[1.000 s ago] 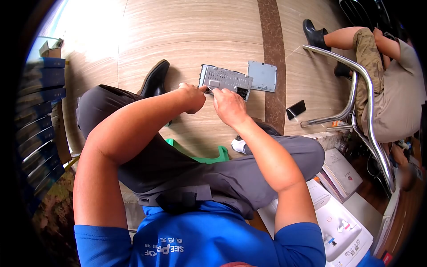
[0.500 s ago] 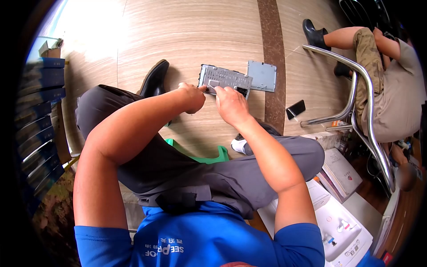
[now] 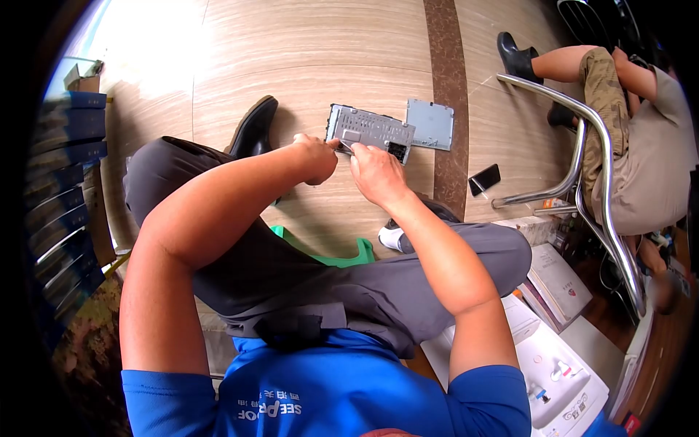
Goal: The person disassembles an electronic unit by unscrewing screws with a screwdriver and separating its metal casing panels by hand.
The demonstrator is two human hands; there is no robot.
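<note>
A grey metal electronic unit [image 3: 375, 129] with slotted vents, resembling a car stereo chassis, lies on the tiled floor. Its flat metal cover plate [image 3: 431, 124] is beside it to the right. At the unit's near left corner, my left hand [image 3: 314, 159] is closed with the fingers curled; whatever it grips there is hidden. Pinched in my right hand [image 3: 378, 175] is a thin metal tool [image 3: 345, 147], its tip reaching toward the unit's near left corner. The exact kind of tool is too small to tell.
A black phone [image 3: 484, 179] lies on the floor to the right. Beyond it, another person [image 3: 641, 146] sits by a bent chrome chair frame [image 3: 608, 153]. Blue boxes [image 3: 69, 189] are stacked at left. A green stool [image 3: 342, 256] shows between my legs; a white water dispenser [image 3: 557, 375] is lower right.
My right hand has shifted slightly left, with the tool's tip nearer my left fingers. The unit and plate have moved a touch right in view. My left hand stays nearly in place.
</note>
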